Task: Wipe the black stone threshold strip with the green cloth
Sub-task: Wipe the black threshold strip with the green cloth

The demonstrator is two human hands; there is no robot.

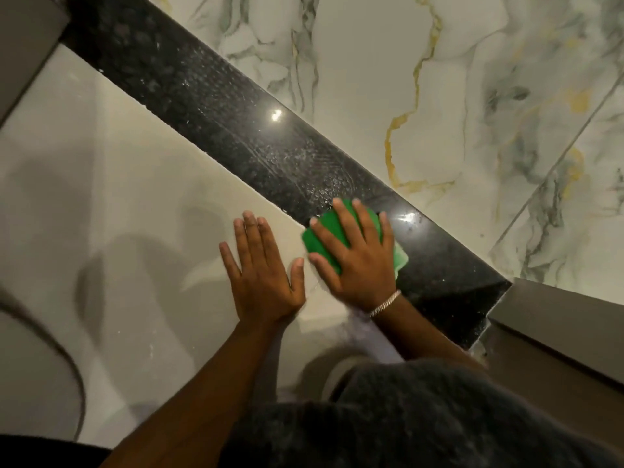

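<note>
Head view gives me the floor first: pale tile (118, 204) on my side of the strip (209, 106), veined marble tile (388, 79) beyond it. That strip, black speckled stone, runs as a diagonal band from the far left corner down to the door frame (557, 319) at the near right. Much of its length up-left of the cloth shows wet beaded streaks and smears, while the short stretch between the cloth and the frame looks glossier.

My right hand (358, 255) lies flat on the cloth (324, 241), fingers spread apart and pressing down, not pinched around it. The cloth, green and folded, sits across the strip's near edge, partly over the pale tile. My left hand (260, 271) rests open, palm down, on the pale tile just beside the strip, holding nothing; I judge it a brace. A bracelet (385, 304) circles the right wrist.

To do this pass well, I would keep the palm flat, push along the strip's length toward the far left, cover its full width, and overlap strokes so the beads do not dry as marks.
</note>
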